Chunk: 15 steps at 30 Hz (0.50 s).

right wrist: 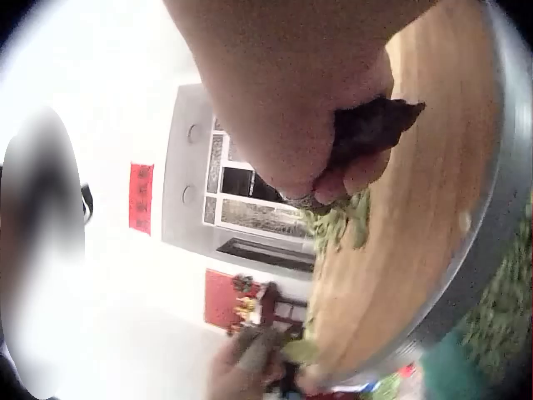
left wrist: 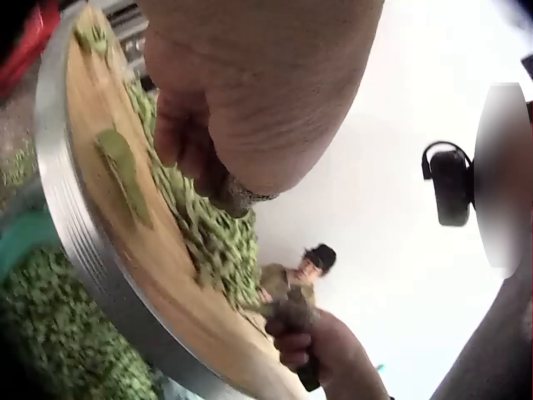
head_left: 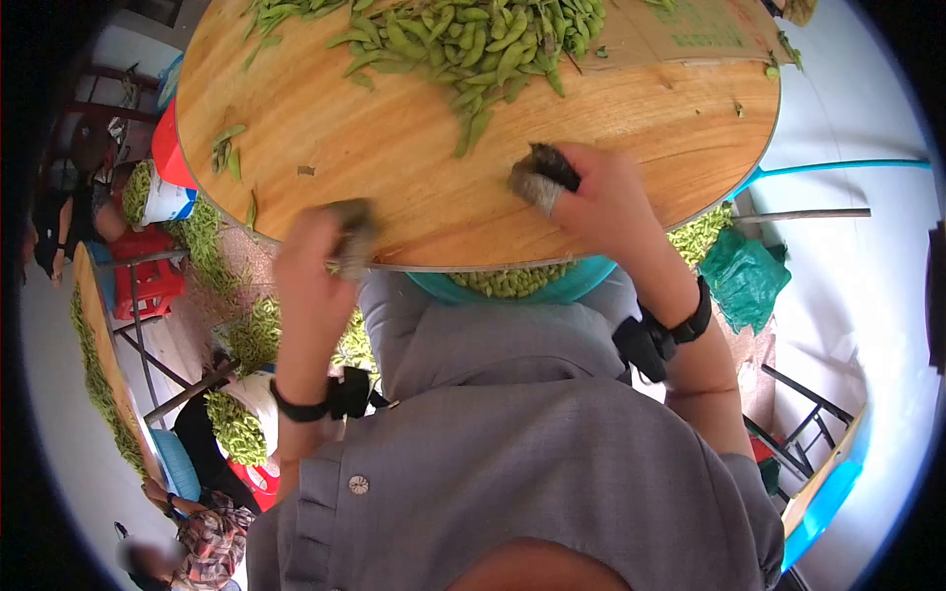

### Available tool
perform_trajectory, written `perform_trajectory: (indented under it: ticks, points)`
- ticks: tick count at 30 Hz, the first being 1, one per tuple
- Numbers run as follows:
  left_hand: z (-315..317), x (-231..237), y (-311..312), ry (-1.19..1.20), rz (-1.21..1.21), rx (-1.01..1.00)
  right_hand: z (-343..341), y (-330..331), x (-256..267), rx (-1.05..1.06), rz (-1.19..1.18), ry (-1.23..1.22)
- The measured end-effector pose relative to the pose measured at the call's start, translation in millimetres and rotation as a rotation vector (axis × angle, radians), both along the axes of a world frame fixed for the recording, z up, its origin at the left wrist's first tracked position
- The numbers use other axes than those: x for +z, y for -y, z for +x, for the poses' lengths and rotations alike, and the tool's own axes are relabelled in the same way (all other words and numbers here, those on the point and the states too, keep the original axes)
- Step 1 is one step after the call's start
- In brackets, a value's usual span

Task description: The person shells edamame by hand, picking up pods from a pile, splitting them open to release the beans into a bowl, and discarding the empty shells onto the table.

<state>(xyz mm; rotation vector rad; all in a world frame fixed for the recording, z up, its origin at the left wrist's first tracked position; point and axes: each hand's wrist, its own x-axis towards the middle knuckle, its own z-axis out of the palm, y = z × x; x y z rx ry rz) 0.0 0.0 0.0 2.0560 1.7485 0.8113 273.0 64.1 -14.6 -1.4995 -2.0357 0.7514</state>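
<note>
A heap of green soybean pods (head_left: pixel 483 39) lies at the far side of the round wooden table (head_left: pixel 414 197). My left hand (head_left: pixel 310 246), blurred, is over the near left edge, grey wrapping at its fingers. In the left wrist view its fingers are curled; I cannot tell whether they hold anything. A green pod (right wrist: pixel 300 350) overlaps its fingertips in the right wrist view. My right hand (head_left: pixel 606 197) is over the near right part of the table, its fingers curled round a dark crumpled piece (right wrist: pixel 371 129). Grey wrapping (head_left: pixel 537 192) shows at its fingertips.
A teal basin (head_left: pixel 591 281) of pods sits under the table's near edge, at my lap. Loose pods (head_left: pixel 229 153) lie on the left. Flat cardboard (head_left: pixel 690 34) is at the far right. Another person (head_left: pixel 202 542) works at a second table on the left.
</note>
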Motion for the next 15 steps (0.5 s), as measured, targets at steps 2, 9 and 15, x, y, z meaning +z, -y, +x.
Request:
perform_trajectory:
  ticks: [2, 9, 15]
  points:
    - [48, 4, -14, 0.116, 0.028, -0.197, 2, 13, 11, 0.064, -0.44, -0.326]
    - [68, -8, -22, 0.519, -0.332, -0.323, -2, 32, 16, 0.046, -0.524, -0.448]
    - [64, -10, -17, 0.704, -0.602, -0.206, -10, 42, 22, 0.127, -0.517, -0.509]
